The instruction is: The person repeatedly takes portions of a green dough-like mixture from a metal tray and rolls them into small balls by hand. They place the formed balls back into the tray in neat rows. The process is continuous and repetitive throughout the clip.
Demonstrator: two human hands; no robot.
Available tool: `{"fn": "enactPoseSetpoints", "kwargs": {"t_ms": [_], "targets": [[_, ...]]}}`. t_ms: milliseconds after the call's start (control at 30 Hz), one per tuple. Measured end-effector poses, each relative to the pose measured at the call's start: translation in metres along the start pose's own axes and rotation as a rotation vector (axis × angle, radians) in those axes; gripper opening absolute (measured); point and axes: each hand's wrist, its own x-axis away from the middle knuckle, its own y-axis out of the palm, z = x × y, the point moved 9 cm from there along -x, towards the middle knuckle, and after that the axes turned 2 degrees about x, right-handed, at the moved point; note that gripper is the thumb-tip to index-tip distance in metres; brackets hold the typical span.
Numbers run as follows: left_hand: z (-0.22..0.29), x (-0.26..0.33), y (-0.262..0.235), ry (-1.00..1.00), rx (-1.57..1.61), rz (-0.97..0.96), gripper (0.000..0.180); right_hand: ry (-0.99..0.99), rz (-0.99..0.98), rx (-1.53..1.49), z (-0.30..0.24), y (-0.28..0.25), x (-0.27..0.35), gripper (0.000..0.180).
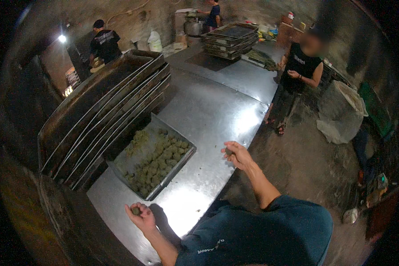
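A small dark green ball of dough-like stuff point(136, 211) rests in the curled fingers of my left hand point(142, 217), palm up beside the near corner of the tray. My right hand point(238, 156), over the table's right edge, has its fingers bent round a similar dark green ball point(228, 151). Between and beyond my hands lies a shallow metal tray point(193, 150). Many rough green balls point(157, 162) fill its right and near side, and a loose crumbly green heap point(138, 142) sits at its far left.
Big stacked metal trays point(106, 106) stand on the left of the shiny metal table point(199, 106). More stacked trays point(230, 40) are at its far end. A co-worker point(301, 66) stands at the right side; two other people work farther back. A plastic sack point(341, 113) sits at right.
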Motion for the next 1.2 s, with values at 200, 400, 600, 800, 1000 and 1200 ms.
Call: {"fn": "enactPoseSetpoints", "kwargs": {"t_ms": [200, 400, 600, 800, 1000, 1200], "targets": [[-0.023, -0.006, -0.018, 0.045, -0.169, 0.419, 0.038, 0.172, -0.346, 0.059, 0.053, 0.053, -0.031, 0.030], [-0.033, -0.059, 0.063, 0.324, -0.932, 0.184, 0.039, -0.415, -0.708, 0.976, 0.056, 0.237, -0.023, 0.033], [-0.016, -0.046, 0.076, 0.484, -1.615, 0.149, 0.039, -0.993, -0.955, 1.412, 0.101, 0.348, -0.089, 0.026], [0.021, 0.068, 0.010, 0.323, -1.224, 0.617, 0.030, -1.373, -0.799, 1.430, 0.145, 0.416, -0.160, 0.019], [0.019, 0.183, -0.108, 0.363, -1.050, 1.054, 0.023, -0.977, -1.037, 1.874, 0.172, 0.415, -0.165, 0.017], [-0.005, 0.161, -0.131, 0.524, -0.698, 0.894, 0.021, -1.283, -1.054, 1.715, 0.154, 0.375, -0.165, 0.013]]}}
